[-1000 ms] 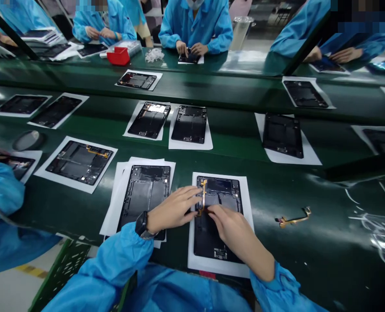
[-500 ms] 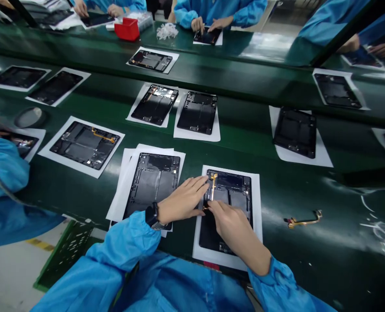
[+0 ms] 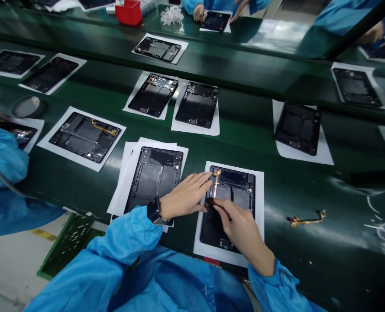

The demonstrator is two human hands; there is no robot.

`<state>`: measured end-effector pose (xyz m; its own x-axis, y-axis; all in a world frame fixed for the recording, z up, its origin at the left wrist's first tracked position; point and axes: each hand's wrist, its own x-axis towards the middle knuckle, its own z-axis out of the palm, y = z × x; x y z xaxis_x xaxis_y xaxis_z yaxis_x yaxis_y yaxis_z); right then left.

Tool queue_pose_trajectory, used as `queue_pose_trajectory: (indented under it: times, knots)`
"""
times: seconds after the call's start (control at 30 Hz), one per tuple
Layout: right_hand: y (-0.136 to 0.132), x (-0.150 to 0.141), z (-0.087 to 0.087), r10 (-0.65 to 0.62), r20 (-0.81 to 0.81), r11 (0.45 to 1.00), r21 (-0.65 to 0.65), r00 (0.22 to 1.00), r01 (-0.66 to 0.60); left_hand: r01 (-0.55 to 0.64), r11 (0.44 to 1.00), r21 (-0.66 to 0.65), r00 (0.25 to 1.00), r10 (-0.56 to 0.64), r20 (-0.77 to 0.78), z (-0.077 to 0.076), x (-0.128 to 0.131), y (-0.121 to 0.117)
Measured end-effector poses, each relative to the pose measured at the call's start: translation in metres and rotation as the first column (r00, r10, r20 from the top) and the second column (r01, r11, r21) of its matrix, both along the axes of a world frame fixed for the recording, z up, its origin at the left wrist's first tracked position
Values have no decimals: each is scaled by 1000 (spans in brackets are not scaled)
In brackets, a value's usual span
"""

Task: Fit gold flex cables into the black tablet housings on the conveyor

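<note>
In front of me a black tablet housing (image 3: 241,195) lies on a white sheet. An orange flex cable (image 3: 216,184) runs down along its upper left side. My right hand (image 3: 239,219) pinches the lower, dark end of that cable between thumb and fingers, over the housing. My left hand (image 3: 187,195), with a dark watch at the wrist, lies fairly flat with fingers stretched out, fingertips at the housing's left edge near the cable. Beneath that hand's wrist, on stacked white sheets, is a second tablet housing (image 3: 150,175).
A loose flex cable (image 3: 307,219) lies on the green bench (image 3: 296,260) at right. Several tablet housings on sheets are spread about. Across the bench are a red bin (image 3: 129,12) and a co-worker's hands. Another person's sleeve (image 3: 4,151) is at left, a green crate (image 3: 65,247) below.
The view has shifted slightly. My right hand's pinch has lifted the cable's lower end a little, and more of its dark end shows. My left hand stays at the housing's left edge.
</note>
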<state>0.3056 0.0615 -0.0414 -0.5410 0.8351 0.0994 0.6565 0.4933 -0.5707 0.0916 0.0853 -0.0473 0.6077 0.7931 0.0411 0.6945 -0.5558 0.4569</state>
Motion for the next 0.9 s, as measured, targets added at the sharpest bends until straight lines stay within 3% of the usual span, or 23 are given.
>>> queue_pose_trajectory:
  times: [0.23,0.37,0.5,0.63,0.9]
  knots:
    - [5,-21,7,78,230,990,94,970,-101,3,1000,-18,1000,-3,-16,2,1,1]
    - [11,-27,15,115,320,989,56,941,-140,-3,1000,-6,1000,3,-16,1,1,1]
    - [11,-13,15,51,253,997,47,966,-64,-3,1000,8,1000,3,1,1,1,1]
    - [8,-6,12,2,304,998,60,953,-21,2,1000,15,1000,-2,14,1,0,0]
    - [-1,-39,12,-64,350,995,94,934,33,-5,1000,8,1000,5,-1,0,2,2]
